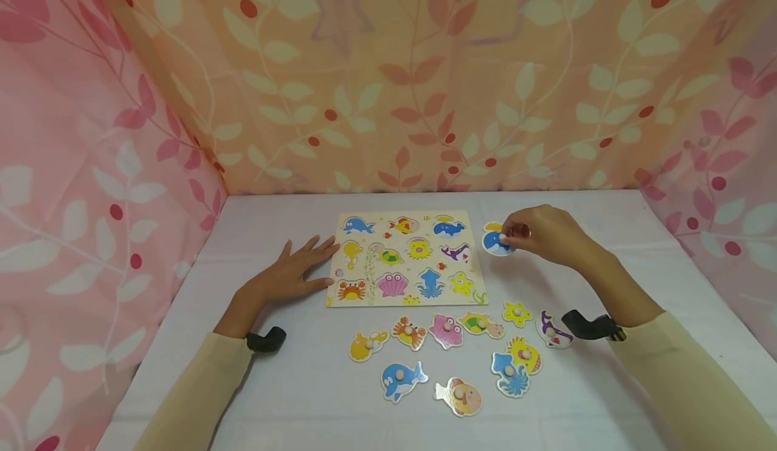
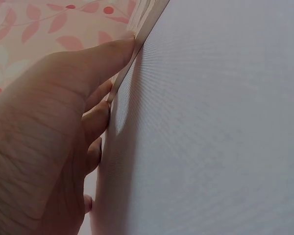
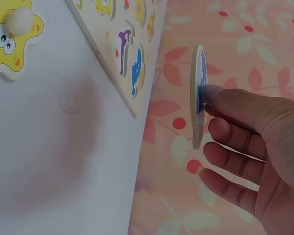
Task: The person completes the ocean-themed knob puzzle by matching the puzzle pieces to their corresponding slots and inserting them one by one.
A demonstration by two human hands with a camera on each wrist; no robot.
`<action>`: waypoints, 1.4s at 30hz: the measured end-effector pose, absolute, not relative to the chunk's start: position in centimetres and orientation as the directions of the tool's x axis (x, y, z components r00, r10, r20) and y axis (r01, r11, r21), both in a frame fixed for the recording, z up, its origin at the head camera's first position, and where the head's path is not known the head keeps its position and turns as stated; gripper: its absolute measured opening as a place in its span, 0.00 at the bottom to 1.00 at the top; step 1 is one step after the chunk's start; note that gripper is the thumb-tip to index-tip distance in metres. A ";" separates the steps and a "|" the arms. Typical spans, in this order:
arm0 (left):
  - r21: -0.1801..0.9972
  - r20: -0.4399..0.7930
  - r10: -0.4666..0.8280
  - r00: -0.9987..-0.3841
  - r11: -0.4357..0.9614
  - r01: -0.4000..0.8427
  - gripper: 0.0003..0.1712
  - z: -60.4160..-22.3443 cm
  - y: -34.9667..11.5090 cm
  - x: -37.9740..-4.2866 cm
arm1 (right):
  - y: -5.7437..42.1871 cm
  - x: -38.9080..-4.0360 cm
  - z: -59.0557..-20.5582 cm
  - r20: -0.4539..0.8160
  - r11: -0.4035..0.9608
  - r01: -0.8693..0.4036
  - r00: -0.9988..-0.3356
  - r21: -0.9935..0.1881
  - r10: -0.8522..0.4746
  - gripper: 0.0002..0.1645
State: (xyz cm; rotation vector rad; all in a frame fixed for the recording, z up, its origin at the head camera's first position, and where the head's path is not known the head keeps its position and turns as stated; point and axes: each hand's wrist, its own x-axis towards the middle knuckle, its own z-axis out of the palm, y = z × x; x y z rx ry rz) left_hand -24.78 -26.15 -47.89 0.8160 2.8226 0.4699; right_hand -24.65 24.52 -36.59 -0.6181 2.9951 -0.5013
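Observation:
Thumb and fingertips of my right hand (image 1: 543, 235) pinch a blue whale puzzle piece (image 1: 490, 243) by its knob, just right of the puzzle board's upper right corner. In the right wrist view the whale piece (image 3: 196, 117) is held up off the table, edge-on to the camera. The pale wooden puzzle board (image 1: 379, 220) lies flat, with sea animal shapes in rows. My left hand (image 1: 291, 276) is spread on the table, its thumb and fingertips against the board's left edge. The left wrist view shows that thumb (image 2: 115, 54) at the board's side.
Loose knobbed pieces lie before the board, among them a crab (image 1: 409, 334), a pink shell (image 1: 446, 333), a turtle (image 1: 476, 321), a starfish (image 1: 517, 309) and a dolphin (image 1: 400, 389). A blue squid (image 1: 512, 385) overlaps a yellow octopus (image 1: 527, 350). Patterned cloth (image 1: 388, 100) encloses the table.

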 end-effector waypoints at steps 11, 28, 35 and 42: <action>0.357 -0.086 0.530 -0.844 0.807 0.471 0.48 -47.0 -25.8 -24.6 | 24.1 -25.1 -36.4 0.031 0.861 -0.403 -0.910 -0.309 -0.414 0.14; 0.365 -0.125 0.513 -0.849 0.820 0.442 0.50 -46.7 -25.6 -24.9 | 23.0 -26.5 -36.6 0.019 0.847 -0.424 -0.897 -0.321 -0.442 0.15; 0.383 -0.131 0.499 -0.857 0.823 0.420 0.49 -46.7 -25.7 -24.9 | 21.8 -27.9 -36.9 0.021 0.832 -0.453 -0.881 -0.320 -0.472 0.13; 0.383 -0.132 0.498 -0.857 0.823 0.419 0.49 -46.6 -25.5 -24.9 | 20.5 -29.5 -37.4 0.023 0.822 -0.481 -0.866 -0.303 -0.499 0.11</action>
